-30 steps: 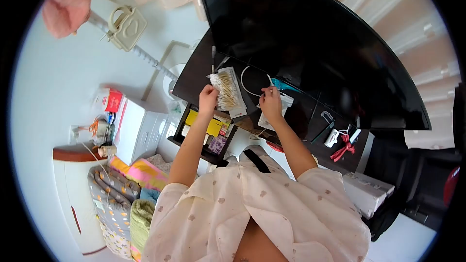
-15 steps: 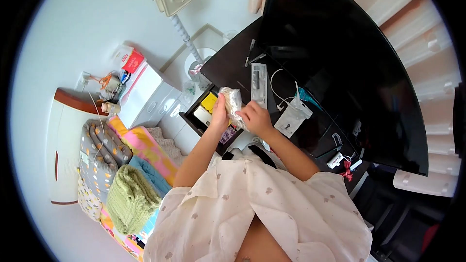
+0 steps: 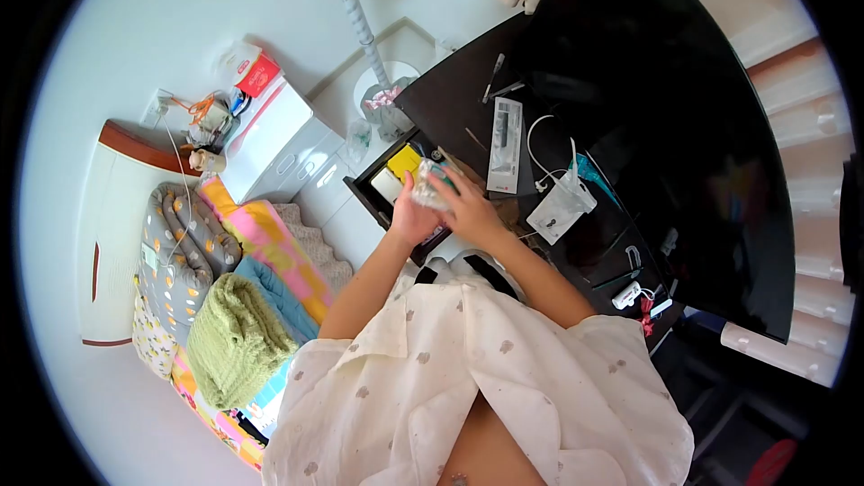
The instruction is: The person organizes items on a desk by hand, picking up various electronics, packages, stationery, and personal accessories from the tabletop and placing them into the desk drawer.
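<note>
A clear bag of cotton swabs [image 3: 427, 191] is held between both hands above the open drawer [image 3: 367, 197]. My left hand [image 3: 414, 215] cups it from the left and below, its fingers partly hidden by the bag. My right hand [image 3: 468, 212] grips its right side from above. Under the hands the drawer shows a yellow item [image 3: 403, 162] and a white box [image 3: 387, 184]. To the right on the dark desk [image 3: 441, 90] lie a long flat white package [image 3: 505, 146] and a white pouch [image 3: 560, 209] with a white cable.
A large black screen [image 3: 666, 126] stands across the desk's far side. Pens [image 3: 492, 76], a white charger [image 3: 626, 295] and a red cord [image 3: 647, 313] lie on the desk. A white cabinet [image 3: 279, 148] stands at left, near a bed with a green towel [image 3: 238, 340].
Both hands have lifted the swab bag off the desk and brought it over the drawer, where it now looks more bunched up. The view has turned, so the desk appears farther right.
</note>
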A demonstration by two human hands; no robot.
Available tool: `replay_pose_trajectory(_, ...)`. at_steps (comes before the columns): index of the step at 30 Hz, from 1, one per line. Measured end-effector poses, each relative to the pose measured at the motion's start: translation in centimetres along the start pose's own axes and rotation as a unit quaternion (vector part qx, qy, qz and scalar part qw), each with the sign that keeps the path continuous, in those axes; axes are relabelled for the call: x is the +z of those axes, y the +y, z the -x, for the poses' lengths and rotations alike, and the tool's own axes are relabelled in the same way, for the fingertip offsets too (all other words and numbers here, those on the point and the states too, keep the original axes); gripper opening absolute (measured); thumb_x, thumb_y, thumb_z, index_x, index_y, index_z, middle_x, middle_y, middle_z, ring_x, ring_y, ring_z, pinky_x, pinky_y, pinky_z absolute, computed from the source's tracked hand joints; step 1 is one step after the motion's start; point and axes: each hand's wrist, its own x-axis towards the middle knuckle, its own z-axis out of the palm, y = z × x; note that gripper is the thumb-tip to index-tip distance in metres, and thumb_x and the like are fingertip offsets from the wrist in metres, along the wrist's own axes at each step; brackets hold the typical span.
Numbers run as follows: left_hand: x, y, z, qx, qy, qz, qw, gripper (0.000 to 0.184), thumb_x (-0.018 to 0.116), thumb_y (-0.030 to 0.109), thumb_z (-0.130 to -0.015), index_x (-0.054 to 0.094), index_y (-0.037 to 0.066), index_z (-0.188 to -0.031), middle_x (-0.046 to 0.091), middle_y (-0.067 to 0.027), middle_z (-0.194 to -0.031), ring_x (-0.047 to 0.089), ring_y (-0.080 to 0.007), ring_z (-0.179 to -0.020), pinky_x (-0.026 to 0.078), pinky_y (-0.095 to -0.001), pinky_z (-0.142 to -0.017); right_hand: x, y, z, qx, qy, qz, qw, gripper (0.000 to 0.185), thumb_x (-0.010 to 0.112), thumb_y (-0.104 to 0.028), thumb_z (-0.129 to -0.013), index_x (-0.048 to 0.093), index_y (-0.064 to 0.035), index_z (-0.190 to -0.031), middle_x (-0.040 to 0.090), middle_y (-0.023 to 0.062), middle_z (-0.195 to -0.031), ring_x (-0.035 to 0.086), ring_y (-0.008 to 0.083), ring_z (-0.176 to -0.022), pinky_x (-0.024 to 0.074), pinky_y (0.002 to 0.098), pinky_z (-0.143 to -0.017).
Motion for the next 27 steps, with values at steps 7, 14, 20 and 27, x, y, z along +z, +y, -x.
replay_pose_trajectory(7, -10.0, 8.5, 1.4, 0.133, 0.239, -0.425, 0.863, 0.029, 0.047, 0.030, -0.083, 0.054, 0.005, -0.097, 0.056, -0.0037, -0.098, 0.051, -0.0196, -0.089, 0.040, -0.0330, -0.077, 4.1, 2.8, 0.9, 0.245, -0.074, -0.147, 0.955, 0.040, 0.052, -0.019, -0.076, 0.042, -0.0074, -0.112, 0.056, 0.0221, -0.087, 0.054, 0.0364, -0.083, 0.0437, 0.0400, -0.069)
replay_pose_trajectory(14, -15.2, 10.6, 0.1, 0.215, 0.031, -0.939, 0.266, 0.020, 0.056, 0.026, -0.074, 0.059, 0.006, -0.079, 0.056, -0.0074, -0.081, 0.051, -0.0213, -0.084, 0.034, -0.0390, -0.086, 13.1, 3.5, 3.4, 0.262, -0.153, -0.049, 0.952, 0.032, 0.055, -0.023, -0.074, 0.047, -0.0108, -0.103, 0.055, 0.0117, -0.095, 0.054, 0.0302, -0.084, 0.0448, 0.0395, -0.066)
replay_pose_trajectory(20, -15.5, 9.3, -4.1, -0.155, -0.096, -0.966, 0.184, 0.026, 0.052, 0.027, -0.074, 0.059, 0.006, -0.089, 0.061, -0.0089, -0.082, 0.054, -0.0262, -0.084, 0.038, -0.0402, -0.081, 17.1, 3.9, 4.1, 0.194, -0.057, -0.026, 0.979, 0.027, 0.057, -0.009, -0.067, 0.052, -0.0079, -0.094, 0.055, 0.0065, -0.091, 0.052, 0.0251, -0.085, 0.0433, 0.0350, -0.073)
replay_pose_trajectory(27, -18.6, 9.8, -6.1, -0.146, -0.146, -0.850, 0.485, 0.038, 0.045, 0.019, -0.076, 0.044, 0.011, -0.113, 0.058, -0.0182, -0.087, 0.057, -0.0304, -0.081, 0.045, -0.0390, -0.069, 16.2, 3.4, 2.4, 0.073, 0.019, 0.082, 0.994, 0.026, 0.054, -0.009, -0.068, 0.055, -0.0104, -0.093, 0.053, 0.0027, -0.092, 0.050, 0.0200, -0.088, 0.0379, 0.0334, -0.077)
